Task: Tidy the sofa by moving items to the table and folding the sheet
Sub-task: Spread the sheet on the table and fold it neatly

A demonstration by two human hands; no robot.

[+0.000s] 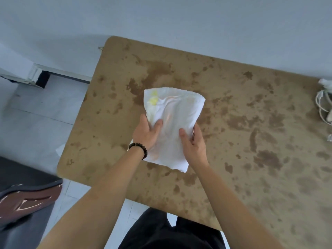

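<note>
A folded white sheet [173, 114] with faint yellow and orange marks is held over the middle of the brown stained table [242, 141]. My left hand [146, 134] grips its left edge, thumb on top, with a dark bead bracelet on the wrist. My right hand [193, 142] clasps the right edge of the sheet, thumb on top and fingers curled behind. The sheet's far end points away from me; its near corner hangs below my hands. Whether the sheet touches the table I cannot tell.
White cables and a small white item [324, 103] lie at the table's right edge. A dark sofa with a red-brown patterned cushion [27, 202] sits at the lower left. Pale floor tiles [36, 114] lie left of the table, a white wall behind it.
</note>
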